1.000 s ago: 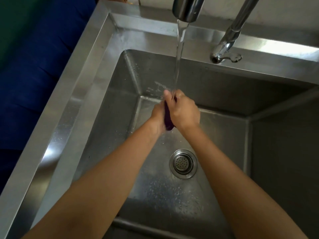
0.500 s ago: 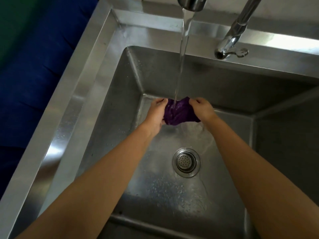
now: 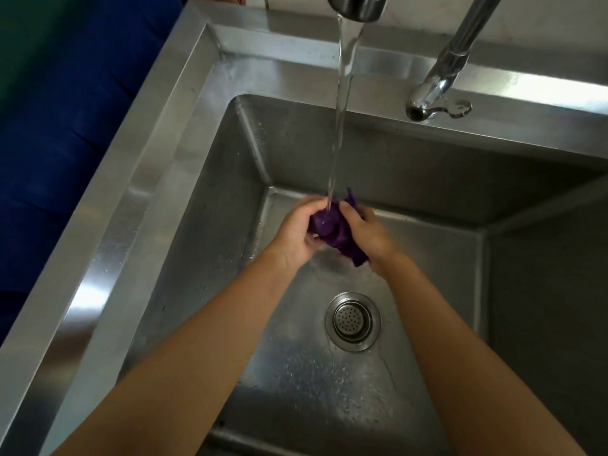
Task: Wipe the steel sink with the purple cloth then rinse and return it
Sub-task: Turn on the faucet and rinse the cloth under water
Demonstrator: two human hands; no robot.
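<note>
The purple cloth [image 3: 332,230] is bunched up between both hands over the far part of the steel sink [image 3: 204,225]. My left hand [image 3: 296,235] grips its left side and my right hand [image 3: 365,232] grips its right side, with a tail of cloth hanging below the right palm. A stream of water [image 3: 342,110] falls from the tap spout [image 3: 357,6] straight onto the cloth. Water runs over the wet basin floor toward the drain.
The round drain strainer [image 3: 353,320] sits in the basin floor below my hands. The tap's stem and lever [image 3: 441,93] stand on the back ledge at the right. A dark blue surface [image 3: 59,143] lies left of the sink rim.
The hands went from pressed together on the cloth, to pulling it apart under the water, to bunching it together again now.
</note>
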